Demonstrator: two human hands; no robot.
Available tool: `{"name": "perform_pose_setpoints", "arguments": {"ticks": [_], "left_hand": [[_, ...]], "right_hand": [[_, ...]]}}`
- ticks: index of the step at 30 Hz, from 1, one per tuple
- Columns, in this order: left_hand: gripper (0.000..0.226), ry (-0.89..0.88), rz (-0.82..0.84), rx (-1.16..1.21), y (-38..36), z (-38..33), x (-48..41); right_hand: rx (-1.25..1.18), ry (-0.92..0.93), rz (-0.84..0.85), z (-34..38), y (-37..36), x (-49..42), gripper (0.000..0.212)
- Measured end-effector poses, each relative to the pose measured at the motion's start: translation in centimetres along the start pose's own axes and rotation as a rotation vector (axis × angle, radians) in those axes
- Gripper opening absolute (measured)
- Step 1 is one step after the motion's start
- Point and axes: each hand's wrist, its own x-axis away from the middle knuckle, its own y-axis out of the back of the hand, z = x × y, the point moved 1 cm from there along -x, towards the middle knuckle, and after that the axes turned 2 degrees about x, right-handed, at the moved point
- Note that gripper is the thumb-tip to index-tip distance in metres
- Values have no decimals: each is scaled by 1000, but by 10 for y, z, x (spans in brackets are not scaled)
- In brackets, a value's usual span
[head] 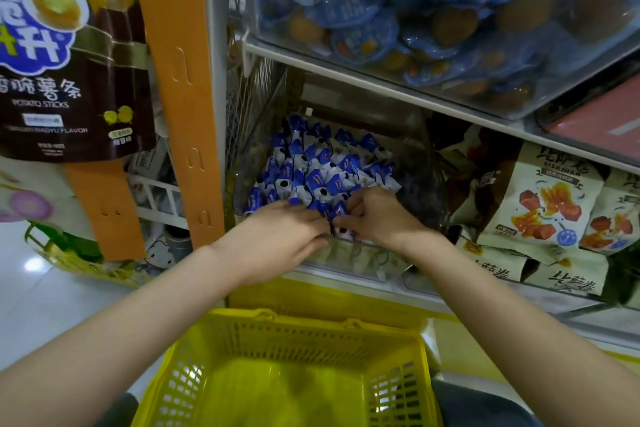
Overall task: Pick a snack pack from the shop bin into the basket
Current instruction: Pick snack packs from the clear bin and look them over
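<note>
A clear shop bin [349, 255] on the lower shelf holds several small blue-and-white snack packs [322, 170]. Both my hands are in its front part, almost touching each other. My left hand [277, 236] lies palm down on the nearest packs, its fingers stretched out to the right and the thumb spread below them. My right hand [377, 215] has its fingers curled round a snack pack [337, 211] at the front of the heap. The yellow mesh basket [311, 322] stands right below my arms; the part of its inside that shows holds nothing.
A bin of blue-lidded snack cups [398, 21] sits on the shelf above. Beige snack bags [540, 198] fill the space right of the bin. An orange hanging strip [187, 87] carries a potato sticks bag [69, 73] at the left. White floor [52, 295] lies lower left.
</note>
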Motion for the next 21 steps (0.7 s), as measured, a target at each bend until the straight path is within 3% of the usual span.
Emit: {"name": "perform_pose_setpoints", "arguments": {"ticks": [3,6,9,15,18,21], "left_hand": [[25,104,-118,24,-2,-7,17],[20,192,-213,26,-3,-13,30],[26,255,-206,50,-7,-17,37],[34,284,-218,93,-11,-19,38],[35,287,-221,101,-11,-18,37],[34,289,-222,106,-11,-19,37]], "right_hand": [[32,10,71,-5,2,-6,26],[115,26,97,-6,1,-11,38],[154,51,102,-7,-2,-13,37],[107,-18,-153,-24,15,-10,22],[249,-79,-56,-25,16,-12,30],[216,-112,10,-19,11,-13,38]]}}
